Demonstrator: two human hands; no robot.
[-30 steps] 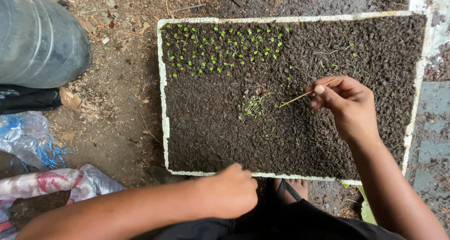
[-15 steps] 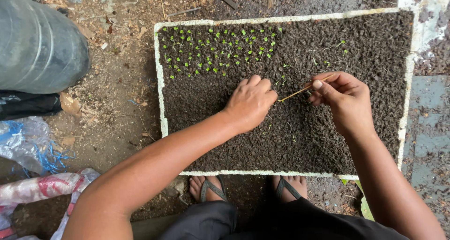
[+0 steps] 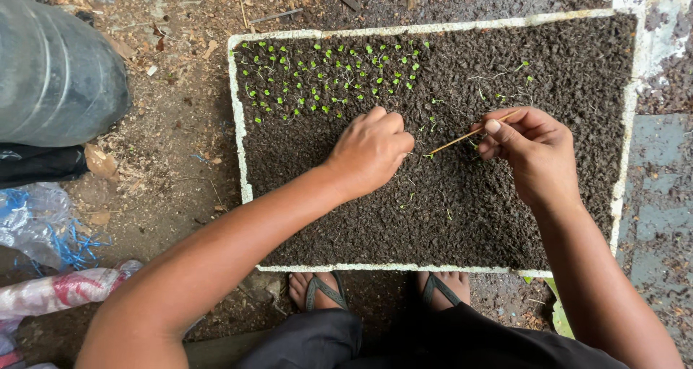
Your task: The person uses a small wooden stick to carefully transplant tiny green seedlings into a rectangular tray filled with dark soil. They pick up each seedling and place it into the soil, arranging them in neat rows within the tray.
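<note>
Drum: a big grey drum [image 3: 58, 69] lies at the far left on the dirt ground [image 3: 173, 152], with a black bag [image 3: 40, 163] just under it.
Bags: clear plastic with blue string [image 3: 40, 225] and a white-and-red sack [image 3: 61, 290] sit at the lower left.
Tray: a white foam tray [image 3: 238, 152] filled with dark soil [image 3: 462, 225] takes up the middle and right of the view, resting on the ground.
Seedlings: rows of small green seedlings [image 3: 325, 73] stand in the tray's upper left part; a few loose sprouts [image 3: 505, 91] lie on the soil further right.
Left hand: the left hand [image 3: 368, 152] rests knuckles-up on the soil just below the seedling rows, fingers curled in and tips down in the soil; whether it grips anything cannot be told.
Stick: a thin tan stick [image 3: 462, 136] slants down-left, its tip touching the soil just right of the left hand.
Right hand: the right hand [image 3: 534, 156] pinches the stick's upper end between thumb and fingers, the rest of the fingers bent.
Feet: two feet in sandals [image 3: 325, 290] show below the tray's near edge.
</note>
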